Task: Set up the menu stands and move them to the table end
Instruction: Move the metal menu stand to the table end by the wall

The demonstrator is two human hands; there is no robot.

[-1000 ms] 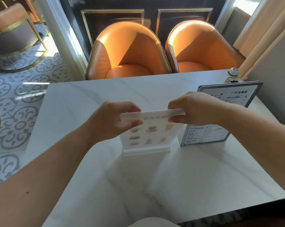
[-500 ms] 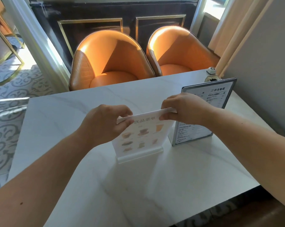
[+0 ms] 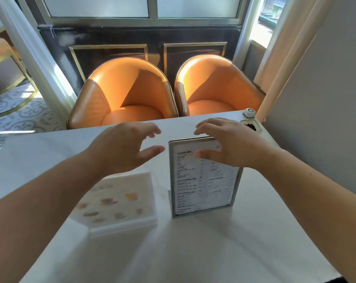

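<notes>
Both forearms enter from the near edge and reach forward over the white marble worktop (image 3: 193,252).

Nearest item: a clear acrylic menu stand (image 3: 120,203) with drink pictures, upright on the worktop at left of centre, partly behind the left forearm. No hand touches it.

Just beside it to the right stands a metal-framed menu stand (image 3: 203,180), upright, printed with text lists too blurred to read. The two stands are close but apart.

The left hand (image 3: 122,148) hovers palm-down beyond the acrylic stand, fingers (image 3: 152,130) spread and slightly curled, thumb extended toward the framed stand, gripping nothing.

The right hand (image 3: 232,144) is over the top edge of the framed stand, fingers apart, with the thumb in front of the stand's upper face. Whether it touches the frame cannot be told; it is not closed around it.

Farther on, at the far right corner of the worktop, sit a small white round button device (image 3: 248,113) and a recessed opening (image 3: 251,126).

Beyond the far edge, two orange upholstered chairs (image 3: 132,99) stand side by side before a dark panelled wall with gilt frames. Patterned floor tiles (image 3: 19,119) show at left, a pale curtain (image 3: 285,58) at right.
</notes>
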